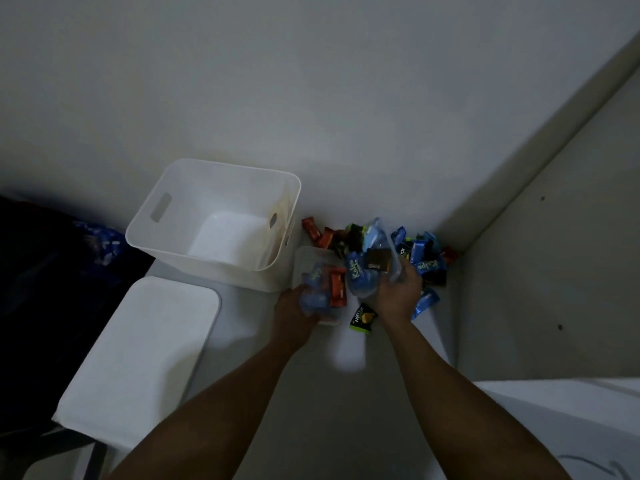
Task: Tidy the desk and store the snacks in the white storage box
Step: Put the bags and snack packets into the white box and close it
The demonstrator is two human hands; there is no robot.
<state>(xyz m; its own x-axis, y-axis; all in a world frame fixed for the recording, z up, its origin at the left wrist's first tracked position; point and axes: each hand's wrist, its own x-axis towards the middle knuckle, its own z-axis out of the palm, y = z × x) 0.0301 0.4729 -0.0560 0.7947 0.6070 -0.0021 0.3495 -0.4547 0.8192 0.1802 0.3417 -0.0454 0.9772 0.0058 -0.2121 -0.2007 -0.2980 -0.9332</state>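
Watching through the head camera, I am seeing the left hand curling its fingers round a crinkled blue snack packet at the near edge of a small translucent plastic tub. An orange packet appears to be lying in that tub. The right hand is showing me its back, its fingers closing on a bunch of blue packets in clear wrap, with a dark square packet sitting on top. A black-and-green packet is lying flat between the two wrists.

A loose pile of blue, red and dark snack packets is crowding the back corner, just behind the right hand. The open white plastic storage box is standing left of the pile, and the tub is sitting just in front of its right corner, between it and the hands. Its flat white lid is lying at the near left, apart from the box. A dark bundle of fabric is filling the far left.

Everything is resting on a white desk top, which is meeting a plain white wall behind and a pale side panel on the right. The light is looking dim.
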